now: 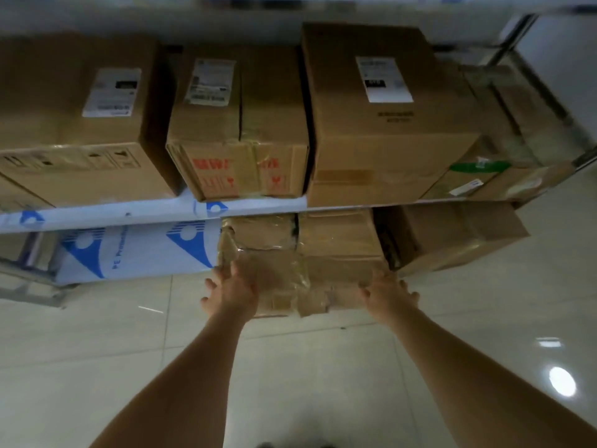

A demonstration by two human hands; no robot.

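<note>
A worn cardboard box (303, 253), wrapped in clear tape, sits on the lowest shelf level and juts out over the floor. My left hand (231, 291) presses against the box's near left corner with fingers spread. My right hand (389, 291) lies on the near right corner, fingers spread too. Both forearms reach forward from the bottom of the view. The fingertips on the box's sides are partly hidden.
A metal shelf (145, 211) covered in white film with blue logos carries several cardboard boxes, one with red print (239, 169). Another open-flapped box (452, 237) stands right of the held one. Glossy floor tiles (97, 350) lie below.
</note>
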